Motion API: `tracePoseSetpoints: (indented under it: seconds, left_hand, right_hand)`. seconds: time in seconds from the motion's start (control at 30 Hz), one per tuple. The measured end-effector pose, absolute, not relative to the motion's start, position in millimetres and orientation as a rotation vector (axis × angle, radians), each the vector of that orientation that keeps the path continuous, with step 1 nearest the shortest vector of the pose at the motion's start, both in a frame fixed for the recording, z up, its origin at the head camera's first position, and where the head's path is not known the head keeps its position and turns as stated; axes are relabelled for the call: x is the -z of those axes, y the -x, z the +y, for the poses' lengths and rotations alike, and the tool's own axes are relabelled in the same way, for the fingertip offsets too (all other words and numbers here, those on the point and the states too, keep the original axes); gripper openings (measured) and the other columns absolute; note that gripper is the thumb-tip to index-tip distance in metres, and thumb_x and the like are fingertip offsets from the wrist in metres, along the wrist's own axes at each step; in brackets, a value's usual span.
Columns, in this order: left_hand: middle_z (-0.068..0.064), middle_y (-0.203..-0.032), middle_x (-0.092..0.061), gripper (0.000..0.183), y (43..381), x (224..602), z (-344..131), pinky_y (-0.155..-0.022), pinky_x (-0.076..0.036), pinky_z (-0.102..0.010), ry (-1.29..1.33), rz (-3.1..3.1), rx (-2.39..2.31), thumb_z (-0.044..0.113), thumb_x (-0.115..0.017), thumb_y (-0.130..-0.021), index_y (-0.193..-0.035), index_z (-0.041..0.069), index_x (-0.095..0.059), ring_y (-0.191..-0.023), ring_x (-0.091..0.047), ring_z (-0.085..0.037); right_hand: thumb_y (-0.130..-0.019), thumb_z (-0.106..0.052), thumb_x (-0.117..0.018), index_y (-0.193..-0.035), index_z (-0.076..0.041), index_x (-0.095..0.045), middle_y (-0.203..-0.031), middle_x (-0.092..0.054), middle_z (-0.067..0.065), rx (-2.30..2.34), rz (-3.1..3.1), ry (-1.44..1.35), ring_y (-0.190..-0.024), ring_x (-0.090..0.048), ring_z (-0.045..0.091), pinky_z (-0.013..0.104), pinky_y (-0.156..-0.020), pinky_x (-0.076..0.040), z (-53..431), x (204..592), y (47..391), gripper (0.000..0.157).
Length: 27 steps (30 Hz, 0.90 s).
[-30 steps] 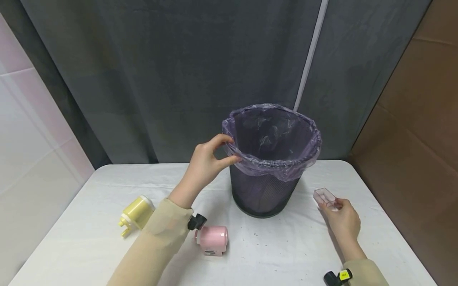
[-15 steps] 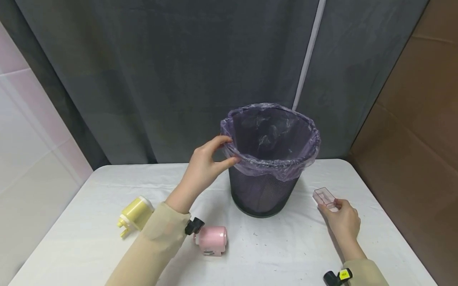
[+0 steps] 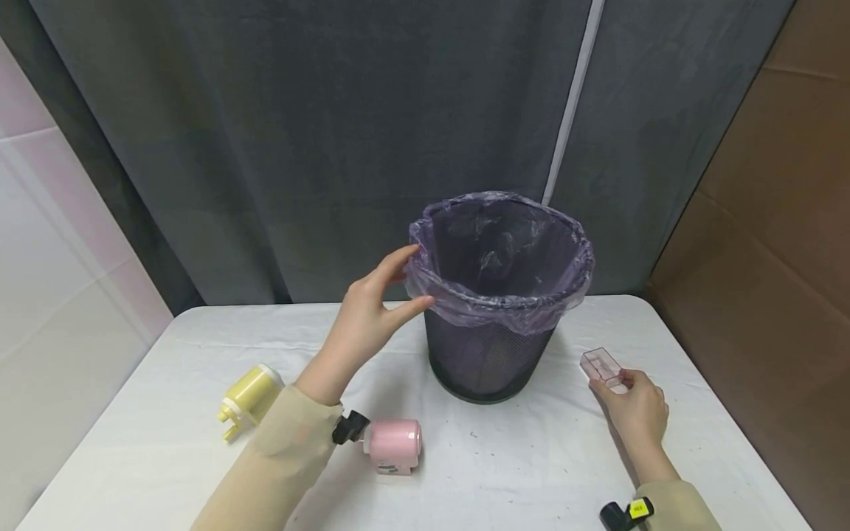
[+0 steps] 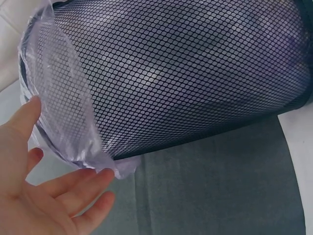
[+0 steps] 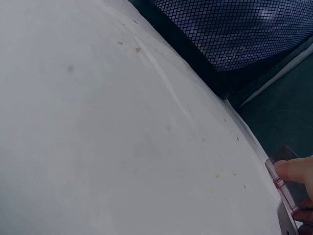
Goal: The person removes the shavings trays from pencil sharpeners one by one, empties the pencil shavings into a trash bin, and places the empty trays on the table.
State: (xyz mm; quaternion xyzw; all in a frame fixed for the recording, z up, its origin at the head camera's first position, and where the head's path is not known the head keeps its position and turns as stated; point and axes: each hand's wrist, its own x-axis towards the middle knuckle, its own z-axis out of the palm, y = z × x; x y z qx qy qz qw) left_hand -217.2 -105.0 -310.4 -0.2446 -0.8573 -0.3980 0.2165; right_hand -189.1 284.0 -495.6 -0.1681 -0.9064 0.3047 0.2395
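My left hand (image 3: 361, 317) is at the left side of the mesh wastebasket (image 3: 488, 361), fingers and thumb spread around the rim. The purple plastic liner (image 3: 498, 313) is folded over that rim. In the left wrist view the fingers (image 4: 85, 191) are loose, with the fingertips at the liner's hanging edge; contact is hard to tell. On the right of the table, my right hand (image 3: 636, 413) pinches the near end of a small clear, pink-tinted box (image 3: 600, 363), low at the cloth. In the right wrist view that box (image 5: 288, 188) is partly hidden by the thumb and fingers.
A pink cylindrical sharpener-like body (image 3: 393, 446) lies on the white-clothed table (image 3: 505, 479). A yellow cylinder with a crank-like handle (image 3: 252, 394) lies to its left, partly behind the left sleeve. Small dark specks dot the cloth. A grey curtain (image 3: 332, 147) hangs behind.
My left hand has let go of the liner's edge and shifted slightly left and down, its thumb and fingers opening wider. The right hand and the clear box look unmoved.
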Motion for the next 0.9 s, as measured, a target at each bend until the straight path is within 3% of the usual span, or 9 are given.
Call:
tracePoseSetpoints:
  seconds: [0.4,0.9]
  left_hand:
    - [0.000,-0.139,-0.051,0.069,201.6,314.8,-120.4,-0.093,-0.044,-0.049,0.624,-2.421,1.033,0.033,-0.075,-0.084,-0.144,0.025,-0.042,-0.119,-0.053,-0.022]
    - [-0.011,-0.125,-0.061,0.054,183.0,322.6,-153.4,-0.093,-0.043,-0.049,0.510,-2.303,0.992,0.015,-0.078,-0.082,-0.130,0.007,-0.056,-0.114,-0.057,-0.028]
  right_hand:
    - [-0.078,-0.023,-0.079,-0.112,0.013,-0.057,-0.105,-0.061,0.031,-0.826,-2.480,0.445,-0.093,-0.052,0.044,0.054,-0.079,-0.034,284.5,496.6,188.7,0.054]
    - [-0.079,-0.025,-0.079,-0.114,0.012,-0.057,-0.107,-0.061,0.031,-0.833,-2.494,0.456,-0.094,-0.051,0.044,0.054,-0.080,-0.034,284.4,496.1,187.8,0.055]
